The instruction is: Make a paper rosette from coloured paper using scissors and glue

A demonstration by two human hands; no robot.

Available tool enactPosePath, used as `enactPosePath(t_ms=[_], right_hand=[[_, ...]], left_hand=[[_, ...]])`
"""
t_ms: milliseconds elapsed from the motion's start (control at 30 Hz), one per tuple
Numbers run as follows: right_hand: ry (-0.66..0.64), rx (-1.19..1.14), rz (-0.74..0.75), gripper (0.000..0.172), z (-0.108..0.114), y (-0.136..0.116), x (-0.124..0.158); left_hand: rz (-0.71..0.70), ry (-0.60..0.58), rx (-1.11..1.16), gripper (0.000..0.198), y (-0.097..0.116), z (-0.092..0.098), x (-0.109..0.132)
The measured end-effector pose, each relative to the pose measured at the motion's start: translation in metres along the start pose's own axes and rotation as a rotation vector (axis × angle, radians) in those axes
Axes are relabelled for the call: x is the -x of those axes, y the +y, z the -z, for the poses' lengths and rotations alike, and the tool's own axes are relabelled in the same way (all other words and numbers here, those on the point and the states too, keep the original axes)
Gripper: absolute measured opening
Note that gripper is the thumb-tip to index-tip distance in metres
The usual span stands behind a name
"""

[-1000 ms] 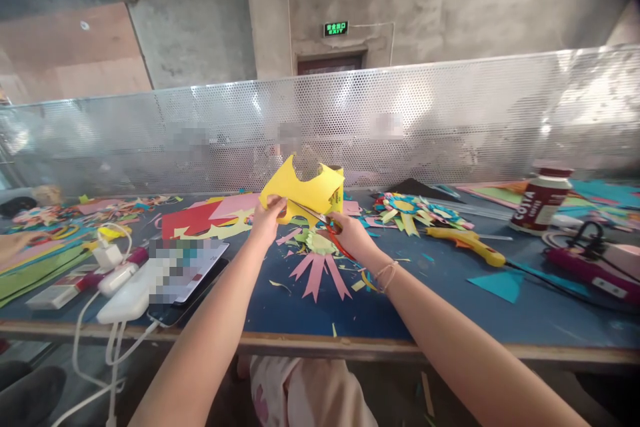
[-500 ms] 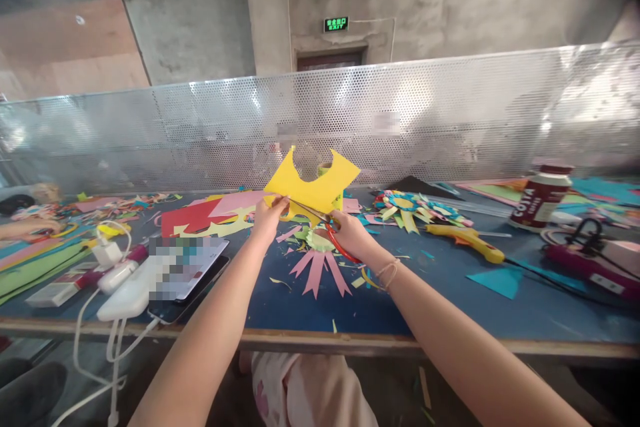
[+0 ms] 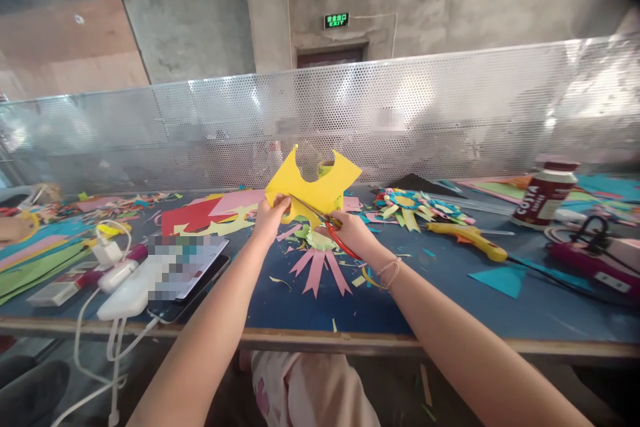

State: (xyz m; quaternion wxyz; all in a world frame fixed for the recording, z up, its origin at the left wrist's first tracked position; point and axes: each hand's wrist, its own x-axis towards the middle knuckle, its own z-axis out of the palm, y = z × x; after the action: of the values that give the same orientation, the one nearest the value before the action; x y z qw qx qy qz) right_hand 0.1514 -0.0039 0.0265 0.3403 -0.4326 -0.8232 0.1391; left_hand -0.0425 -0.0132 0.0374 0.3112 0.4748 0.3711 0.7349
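Yellow paper (image 3: 314,191) in left hand (image 3: 272,215), a cylinder (image 3: 326,168) mostly hidden behind.

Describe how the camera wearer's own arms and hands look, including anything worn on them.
The left hand and right hand are both gloveless. Neither the left forearm nor the right forearm shows a sleeve. A thin, pale looped bracelet circles the right wrist; none shows on the left. Whether there are rings cannot be told.

Concrete wall (image 3: 450,0) — 1 lit exit sign (image 3: 337,21).
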Motion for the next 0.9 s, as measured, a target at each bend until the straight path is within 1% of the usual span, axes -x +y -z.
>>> enactPosePath(t_ms=[133, 267, 367, 467, 700, 900], right_hand=[[0.007, -0.034, 0.01, 0.039, 0.0, 0.0004, 0.0001], [0.029, -0.041, -0.004, 0.039, -0.0005, 0.0023, -0.0012], [0.025, -0.028, -0.007, 0.038, -0.0003, 0.0028, -0.0017], [0.022, -0.029, -0.004, 0.037, -0.0001, 0.0026, -0.0017], [0.013, -0.024, 0.007, 0.034, 0.0013, 0.0003, -0.0007], [-0.027, -0.068, -0.008, 0.034, 0.0013, -0.0004, -0.0007]], left_hand=[[-0.009, 0.015, 0.009, 0.026, -0.0016, 0.0017, -0.0007], [-0.028, -0.039, -0.073, 0.02, -0.002, 0.0048, -0.0012], [-0.024, -0.04, -0.082, 0.017, -0.0023, 0.005, -0.0002], [-0.001, -0.024, -0.047, 0.021, -0.0042, 0.0041, 0.0004], [-0.014, -0.012, -0.095, 0.027, -0.0074, 0.003, -0.0008], [-0.022, -0.048, -0.129, 0.027, -0.0037, 0.0027, 0.0013]])
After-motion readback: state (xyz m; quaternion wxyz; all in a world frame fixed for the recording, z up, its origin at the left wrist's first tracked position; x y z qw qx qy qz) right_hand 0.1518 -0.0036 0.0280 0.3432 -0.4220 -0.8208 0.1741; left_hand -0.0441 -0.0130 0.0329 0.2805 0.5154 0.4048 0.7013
